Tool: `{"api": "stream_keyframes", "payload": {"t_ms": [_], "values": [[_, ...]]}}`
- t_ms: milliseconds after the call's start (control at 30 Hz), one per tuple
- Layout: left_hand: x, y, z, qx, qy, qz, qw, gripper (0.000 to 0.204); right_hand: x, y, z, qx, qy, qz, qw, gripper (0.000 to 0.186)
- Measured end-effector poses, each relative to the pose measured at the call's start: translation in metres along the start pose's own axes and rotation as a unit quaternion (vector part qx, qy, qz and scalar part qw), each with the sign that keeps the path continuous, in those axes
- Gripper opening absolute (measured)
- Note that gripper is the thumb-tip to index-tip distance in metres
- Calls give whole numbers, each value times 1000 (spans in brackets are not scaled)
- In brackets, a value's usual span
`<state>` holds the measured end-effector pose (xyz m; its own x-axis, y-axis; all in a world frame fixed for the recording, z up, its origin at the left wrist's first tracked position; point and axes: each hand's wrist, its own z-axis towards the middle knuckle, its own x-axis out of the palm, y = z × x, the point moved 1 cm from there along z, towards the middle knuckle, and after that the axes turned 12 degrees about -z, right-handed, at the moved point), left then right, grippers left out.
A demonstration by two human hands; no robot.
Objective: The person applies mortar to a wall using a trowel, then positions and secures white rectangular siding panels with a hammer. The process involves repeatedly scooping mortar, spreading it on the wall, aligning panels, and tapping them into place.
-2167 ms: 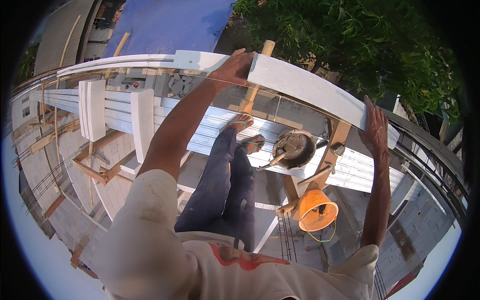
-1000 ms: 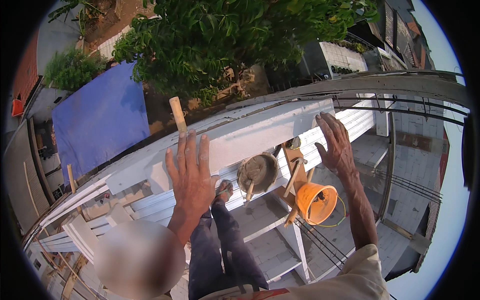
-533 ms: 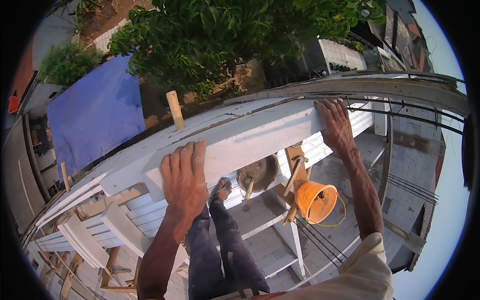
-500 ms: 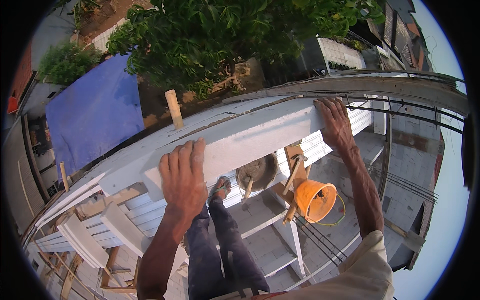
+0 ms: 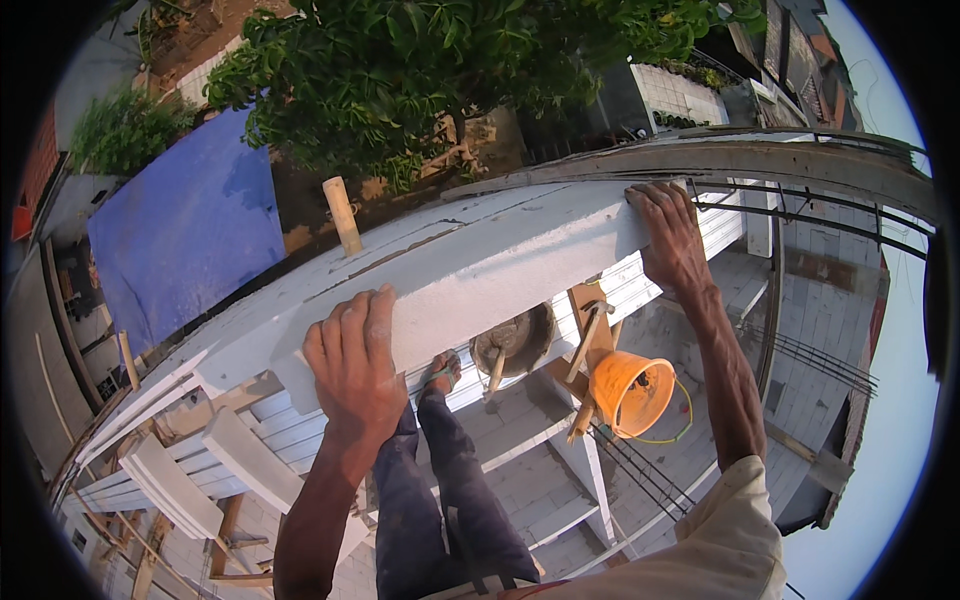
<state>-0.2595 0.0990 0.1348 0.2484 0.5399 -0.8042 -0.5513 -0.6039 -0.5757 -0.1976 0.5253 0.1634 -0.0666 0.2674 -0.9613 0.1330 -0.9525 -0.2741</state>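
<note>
A long, pale grey-white concrete block (image 5: 510,262) lies along the top of a wall (image 5: 235,335) in front of me. My left hand (image 5: 350,365) is wrapped over the block near its left end, fingers pressed on the upper edge. At the far right end, my right hand (image 5: 668,235) grips the block with its fingers curled over the top. Both arms reach forward. Below the block, between my hands, stands a dark round mortar pan (image 5: 535,335) with a wooden-handled tool (image 5: 496,368) in it. The underside of the block and my thumbs are mostly hidden.
An orange bucket (image 5: 622,392) and a hammer (image 5: 585,345) are beside a brown board, right of my sandaled foot (image 5: 442,372). More blocks (image 5: 250,450) lean at lower left. A bamboo post (image 5: 342,215) rises beyond the wall. Steel bars (image 5: 830,222) extend at right.
My left hand has shifted slightly left and nearer with the block's left end. More of the block's top face shows now. My right hand keeps its hold on the right end.
</note>
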Motion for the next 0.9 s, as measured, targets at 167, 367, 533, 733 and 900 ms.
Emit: {"api": "stream_keyframes", "payload": {"t_ms": [167, 367, 533, 733, 900], "values": [[-2, -6, 6, -14, 19, -8, 1000, 82, 6, 3, -3, 16, 20, 4, 1000, 66], [-9, -18, 16, -40, 78, 19, 996, 105, 19, 6, -11, 27, 44, -16, 999, 72], [-6, -20, 21, -42, 125, 81, 988, 112, 28, 15, -13, 73, 20, -1, 997, 66], [-14, -23, 21, -39, 156, 64, 985, 110, -2, 75, -33, 186, -39, 73, 979, 73], [-11, -10, 22, -65, 191, 41, 978, 99, 14, 209, -131, 356, 3, 290, 888, 74]]}}
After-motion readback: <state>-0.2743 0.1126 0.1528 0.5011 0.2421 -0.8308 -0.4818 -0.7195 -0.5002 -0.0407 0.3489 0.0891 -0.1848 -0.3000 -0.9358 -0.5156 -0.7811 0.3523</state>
